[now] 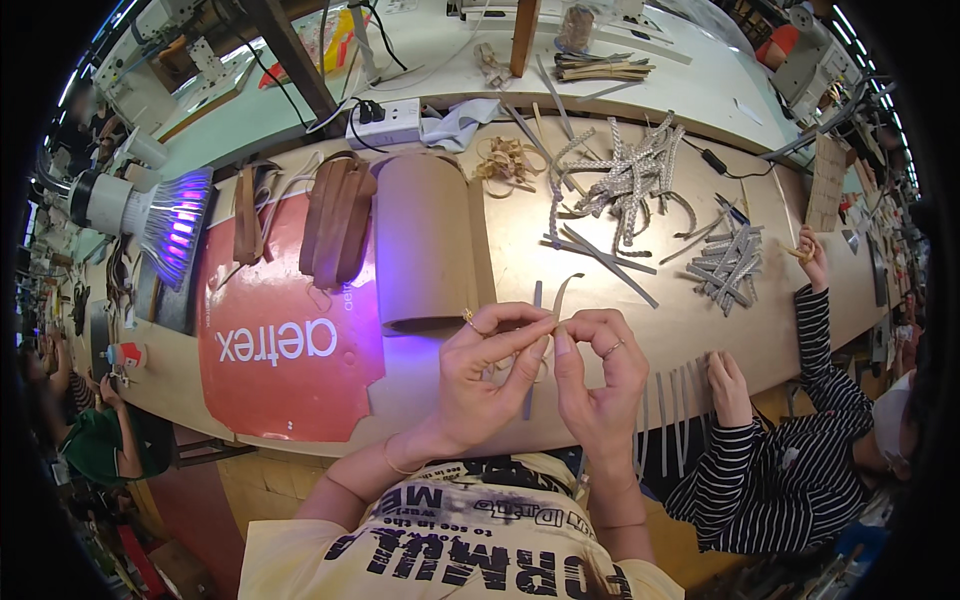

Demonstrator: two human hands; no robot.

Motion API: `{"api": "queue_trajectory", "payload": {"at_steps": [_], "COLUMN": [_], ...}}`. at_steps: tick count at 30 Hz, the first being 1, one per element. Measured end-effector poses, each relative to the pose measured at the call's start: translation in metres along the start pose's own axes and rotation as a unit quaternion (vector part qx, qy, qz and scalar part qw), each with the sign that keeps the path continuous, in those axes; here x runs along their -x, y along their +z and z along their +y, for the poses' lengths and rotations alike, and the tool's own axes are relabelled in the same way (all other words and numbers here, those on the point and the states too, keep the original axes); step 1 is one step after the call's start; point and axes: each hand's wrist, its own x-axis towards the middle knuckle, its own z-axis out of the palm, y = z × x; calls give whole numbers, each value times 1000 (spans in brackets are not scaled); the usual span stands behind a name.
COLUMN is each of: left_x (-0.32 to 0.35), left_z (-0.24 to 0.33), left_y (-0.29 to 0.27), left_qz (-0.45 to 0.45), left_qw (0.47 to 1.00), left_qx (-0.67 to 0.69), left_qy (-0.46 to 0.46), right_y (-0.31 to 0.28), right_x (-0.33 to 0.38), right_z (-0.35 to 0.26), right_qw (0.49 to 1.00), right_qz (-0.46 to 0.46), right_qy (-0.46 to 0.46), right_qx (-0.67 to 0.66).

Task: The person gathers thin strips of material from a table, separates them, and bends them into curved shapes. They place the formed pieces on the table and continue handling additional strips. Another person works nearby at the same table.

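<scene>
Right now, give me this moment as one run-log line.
left hand: pinching grey strip | right hand: pinching same strip | beside: brown roll | table: more strips

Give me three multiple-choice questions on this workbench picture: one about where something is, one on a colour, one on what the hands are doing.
1. Where does the brown cardboard roll lie?
A. on the workbench beyond the hands
B. on the floor
C. in a co-worker's lap

2. What colour is the lamp's glow?
A. green
B. purple
C. orange

3. How do the left hand and right hand stand?
A. flat on the bench
B. fingertips pinching a thin grey strip
C. out of view

Answers: 1 A, it lies past the fingers; 2 B, its face shines purple; 3 B, both pinch together at the strip.
</scene>
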Motion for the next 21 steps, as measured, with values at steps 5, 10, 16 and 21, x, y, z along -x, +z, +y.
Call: {"api": "queue_trajectory", "payload": {"at_steps": [5, 10, 16, 21], "left_x": [-2, -3, -3, 1], "left_z": [-2, 1, 5, 8], "left_y": [-1, -6, -2, 2], "left_qz": [4, -23, 1, -2], "left_qw": [997, 999, 1000, 1000], "left_qx": [54, 20, 12, 10], "left_qy": [-46, -38, -19, -20], "right_y": [-3, -2, -2, -5], "right_x": [0, 2, 4, 9], "right_z": [0, -3, -2, -3], "right_qw": [1000, 999, 999, 998], "right_qz": [-15, -13, 1, 6], "right_qy": [1, -10, -17, -17], "right_qx": [20, 34, 41, 53]}}
